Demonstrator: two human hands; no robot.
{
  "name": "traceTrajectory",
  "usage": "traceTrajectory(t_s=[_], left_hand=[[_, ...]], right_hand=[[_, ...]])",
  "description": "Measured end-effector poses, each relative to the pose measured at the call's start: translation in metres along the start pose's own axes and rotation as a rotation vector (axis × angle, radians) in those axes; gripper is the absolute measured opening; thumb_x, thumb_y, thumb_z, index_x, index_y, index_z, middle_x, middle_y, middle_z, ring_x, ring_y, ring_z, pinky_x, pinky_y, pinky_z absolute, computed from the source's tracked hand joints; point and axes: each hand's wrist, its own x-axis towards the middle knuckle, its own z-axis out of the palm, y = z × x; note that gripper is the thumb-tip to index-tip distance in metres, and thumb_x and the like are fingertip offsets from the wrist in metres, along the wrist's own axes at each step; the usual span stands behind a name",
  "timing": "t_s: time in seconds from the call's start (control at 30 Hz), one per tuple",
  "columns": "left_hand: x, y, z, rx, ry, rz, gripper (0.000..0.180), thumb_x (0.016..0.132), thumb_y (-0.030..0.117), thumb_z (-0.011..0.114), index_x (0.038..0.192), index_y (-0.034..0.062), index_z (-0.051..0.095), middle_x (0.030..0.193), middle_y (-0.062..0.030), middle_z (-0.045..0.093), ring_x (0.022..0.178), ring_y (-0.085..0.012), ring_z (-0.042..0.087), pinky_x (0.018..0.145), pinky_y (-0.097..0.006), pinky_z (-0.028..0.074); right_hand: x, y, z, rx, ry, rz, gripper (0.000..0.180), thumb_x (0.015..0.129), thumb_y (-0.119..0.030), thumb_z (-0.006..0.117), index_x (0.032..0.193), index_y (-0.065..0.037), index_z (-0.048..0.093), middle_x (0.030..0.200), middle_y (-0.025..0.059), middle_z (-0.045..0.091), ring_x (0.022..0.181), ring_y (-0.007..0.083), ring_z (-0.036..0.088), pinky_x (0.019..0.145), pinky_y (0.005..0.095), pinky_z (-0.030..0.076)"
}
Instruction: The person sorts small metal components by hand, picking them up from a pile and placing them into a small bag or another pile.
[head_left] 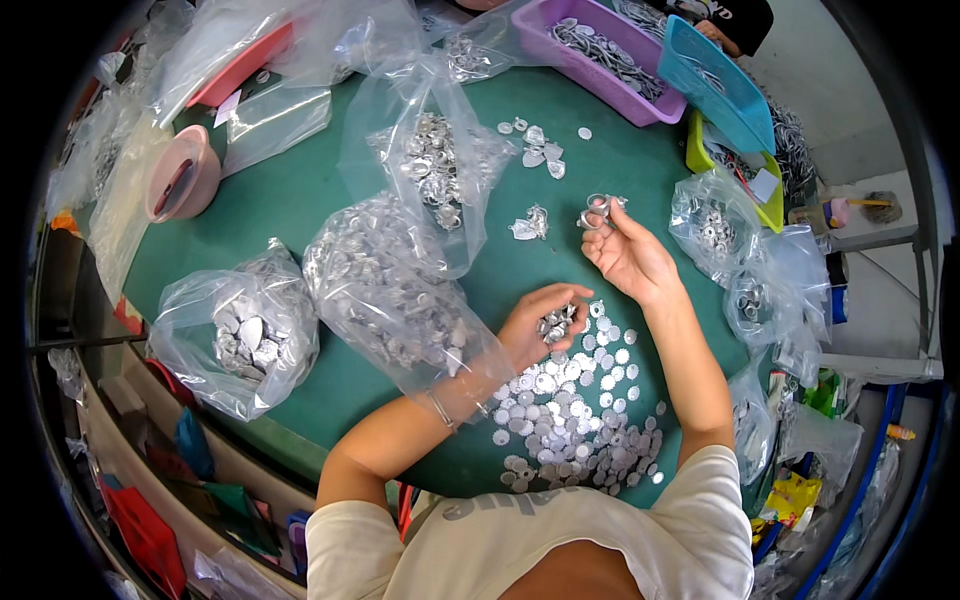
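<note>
Firstly, nearest me: scalloped silver discs [575, 412], one loose spread on the green table [555, 262], seemingly much of the work left. Item, my left hand [525, 322]: fingers curled around a clutch of small silver pieces [557, 325]. Item, my right hand [634, 258], raised: fingers pinching ring-like silver pieces [597, 208]. Beyond: one small heap [530, 224], set apart, perhaps a portion done; whether complete, I cannot tell. Farthest: purple bin [650, 111], holding silvery-grey strands.

I get one head fisheye, close in, looking steeply down: shirt [450, 550] near, left hand [522, 325] and right hand [632, 258] mid-view, purple bin [655, 110] far.
</note>
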Motion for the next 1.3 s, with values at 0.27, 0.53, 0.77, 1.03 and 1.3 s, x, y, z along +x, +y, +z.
traceTrajectory(t_s=[0.27,0.53,0.77,1.03,1.3], left_hand=[[0.001,0.001,0.002,0.015,0.01,-0.001,0.026,0.092,0.019,0.043,0.107,0.0008,0.053,0.082,-0.0082,0.051,0.068,-0.013,0.048,0.046,-0.021,0.034],[-0.001,0.0,0.002,0.02,0.009,-0.007,0.026,0.092,0.02,0.043,0.107,0.0005,0.053,0.082,-0.0076,0.05,0.068,-0.0128,0.047,0.047,-0.021,0.034],[0.001,-0.001,0.004,0.044,0.008,0.007,0.025,0.092,0.02,0.045,0.108,0.0017,0.053,0.082,-0.0065,0.05,0.069,-0.0117,0.047,0.047,-0.02,0.035],[0.0,0.0,0.002,0.055,0.016,0.004,0.025,0.093,0.02,0.045,0.107,0.0012,0.054,0.082,-0.0064,0.051,0.07,-0.0115,0.048,0.047,-0.021,0.034],[0.001,-0.001,0.002,0.032,-0.007,-0.003,0.024,0.093,0.019,0.045,0.106,0.0009,0.054,0.082,-0.0074,0.051,0.067,-0.011,0.048,0.046,-0.021,0.035]], right_hand=[[-0.018,-0.001,0.01,0.08,0.204,0.0,0.016,0.09,-0.018,0.051,0.094,-0.003,0.054,0.083,0.0064,0.059,0.071,0.0161,0.059,0.068,0.0263,0.051],[-0.021,0.0,0.009,0.174,-0.003,0.052,0.016,0.092,-0.019,0.046,0.092,-0.005,0.052,0.077,0.004,0.053,0.066,0.015,0.048,0.062,0.0268,0.042],[-0.03,0.007,0.013,0.293,-0.23,0.004,0.022,0.093,-0.02,0.039,0.098,-0.003,0.052,0.073,0.0033,0.047,0.061,0.0133,0.035,0.058,0.0258,0.032],[-0.017,-0.006,-0.016,-0.644,0.167,-0.08,0.023,0.093,-0.023,0.042,0.093,-0.002,0.052,0.07,0.0033,0.046,0.062,0.0169,0.044,0.057,0.0298,0.037],[0.081,-0.109,-0.101,-2.415,0.96,-0.85,0.015,0.087,-0.018,0.046,0.088,-0.003,0.049,0.088,0.0115,0.053,0.083,0.031,0.058,0.065,0.0399,0.049]])
